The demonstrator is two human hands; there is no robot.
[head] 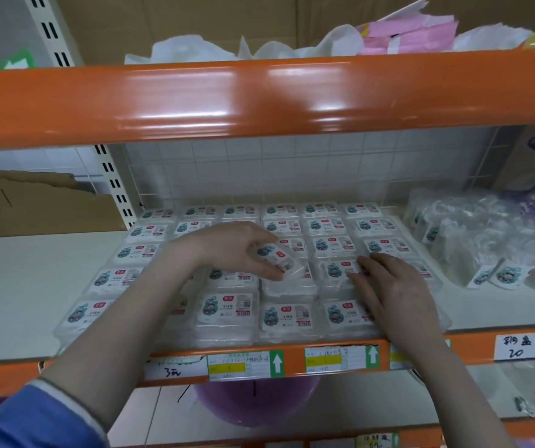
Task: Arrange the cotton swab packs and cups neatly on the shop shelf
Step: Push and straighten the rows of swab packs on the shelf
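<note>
Packs [224, 310] of cotton swabs lie flat in rows on the shelf [27, 295], covering its middle part from the front edge to the wire grid at the back. At the left the shelf surface is bare, with a cardboard piece [40, 202] behind it. The left hand [230, 245] is above the middle rows and holds one pack [279, 257]; this pack is tilted, pinched between the thumb below and the curled fingers [259, 236] above. Just beside it, the right hand [392, 286] rests flat on the packs of the front rows, its fingers straight and close together, the tips touching a pack label. Further right, cups [499, 250] in clear wrapping lie in a loose heap on the same shelf.
</note>
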